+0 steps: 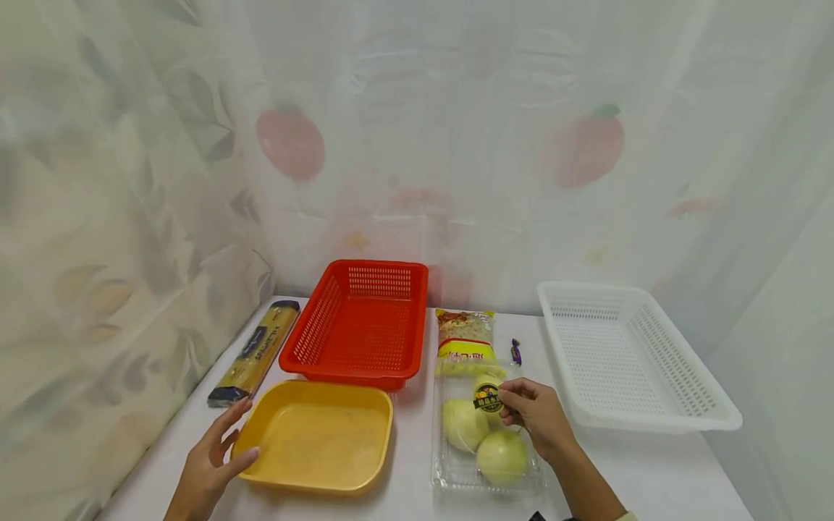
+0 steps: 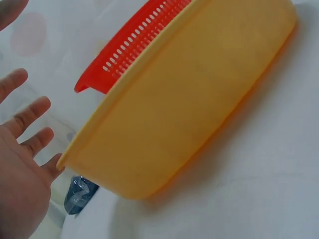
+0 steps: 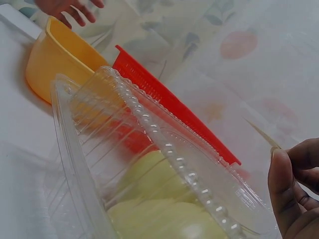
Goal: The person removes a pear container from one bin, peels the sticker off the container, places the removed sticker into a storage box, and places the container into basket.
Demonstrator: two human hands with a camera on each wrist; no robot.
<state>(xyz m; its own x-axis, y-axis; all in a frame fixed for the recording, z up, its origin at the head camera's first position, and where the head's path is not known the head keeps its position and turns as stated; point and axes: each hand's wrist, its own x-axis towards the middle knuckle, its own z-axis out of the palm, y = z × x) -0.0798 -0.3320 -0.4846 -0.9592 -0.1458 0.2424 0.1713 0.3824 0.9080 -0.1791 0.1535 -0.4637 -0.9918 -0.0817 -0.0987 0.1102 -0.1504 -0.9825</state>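
Observation:
Between thumb and fingertips, my right hand pinches a round black-and-yellow fruit sticker. In the right wrist view the sticker appears edge-on, as a thin sliver. Below it lies a clear plastic clamshell box holding pale green round fruits. The sticker partly hides one fruit. My left hand is spread at the left rim of a yellow plastic basin. In the left wrist view its fingers are apart and hold nothing; whether the little finger touches the rim, I cannot tell.
A red slotted basket stands behind the basin, with a spaghetti pack to its left. Behind the clamshell lie a snack bag and a purple-wrapped candy. At right stands a white slotted basket. Curtains hang behind.

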